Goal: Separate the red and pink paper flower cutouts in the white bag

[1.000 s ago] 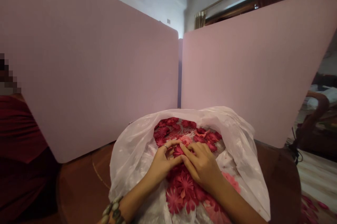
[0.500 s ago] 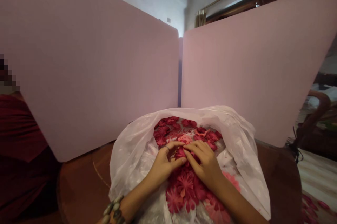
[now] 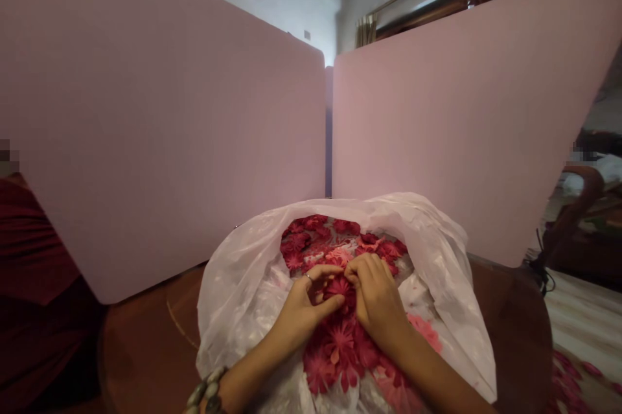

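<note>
A white plastic bag (image 3: 233,317) lies open, holding a heap of red and pink fabric flowers (image 3: 337,346) on white material. My left hand (image 3: 304,307), with a ring on one finger and a beaded bracelet at the wrist, curls around one deep red flower (image 3: 337,287) near the middle of the heap. My right hand (image 3: 376,297) closes on that flower from the other side, its fingertips almost meeting those of my left hand. Much of the flower is hidden by my fingers.
The bag rests on a round brown wooden table (image 3: 140,349). Tall pink panels (image 3: 170,129) rise just behind it. Dark red cloth (image 3: 34,258) fills the lower left. Red flowers (image 3: 566,381) lie on a pale surface at the lower right.
My hands have drawn closer together over the red flower, with my right hand moving up and to the left. The view has shifted slightly.
</note>
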Motion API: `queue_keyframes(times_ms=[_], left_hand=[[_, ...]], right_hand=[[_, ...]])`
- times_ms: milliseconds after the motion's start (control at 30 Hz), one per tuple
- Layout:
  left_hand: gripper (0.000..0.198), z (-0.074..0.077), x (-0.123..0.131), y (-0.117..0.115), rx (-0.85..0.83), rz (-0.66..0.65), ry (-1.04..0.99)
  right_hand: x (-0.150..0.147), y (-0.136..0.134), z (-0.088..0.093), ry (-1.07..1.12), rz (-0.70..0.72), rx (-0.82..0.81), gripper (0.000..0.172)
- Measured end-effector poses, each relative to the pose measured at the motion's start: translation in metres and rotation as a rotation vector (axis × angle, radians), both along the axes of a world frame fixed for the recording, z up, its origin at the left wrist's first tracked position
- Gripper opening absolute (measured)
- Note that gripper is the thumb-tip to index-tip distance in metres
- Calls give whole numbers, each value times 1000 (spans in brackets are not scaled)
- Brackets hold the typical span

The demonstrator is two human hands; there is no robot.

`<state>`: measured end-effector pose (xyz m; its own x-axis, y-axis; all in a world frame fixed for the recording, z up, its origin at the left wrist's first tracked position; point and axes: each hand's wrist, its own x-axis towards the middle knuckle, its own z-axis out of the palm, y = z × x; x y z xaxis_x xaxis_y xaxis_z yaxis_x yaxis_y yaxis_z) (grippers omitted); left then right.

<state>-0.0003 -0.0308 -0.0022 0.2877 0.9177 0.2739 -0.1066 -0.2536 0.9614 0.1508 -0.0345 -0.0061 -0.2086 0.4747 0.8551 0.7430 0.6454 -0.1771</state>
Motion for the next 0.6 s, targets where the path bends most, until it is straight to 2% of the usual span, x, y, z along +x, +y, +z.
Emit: queue_keyframes(times_ms=[133, 300, 467, 600], left_hand=[[37, -1, -3, 5, 85, 185, 13], [18, 2, -7, 4, 288, 221, 159], [12, -1, -7, 8, 256, 214, 228], [13, -1, -6, 11, 198, 239, 185]], right_hand=[[-2, 0, -1, -9, 126, -75, 22], [-4, 1, -4, 56, 199, -133, 22], [-2, 2, -3, 102, 142, -103, 20], [-4, 2, -4, 190, 163, -80, 20]])
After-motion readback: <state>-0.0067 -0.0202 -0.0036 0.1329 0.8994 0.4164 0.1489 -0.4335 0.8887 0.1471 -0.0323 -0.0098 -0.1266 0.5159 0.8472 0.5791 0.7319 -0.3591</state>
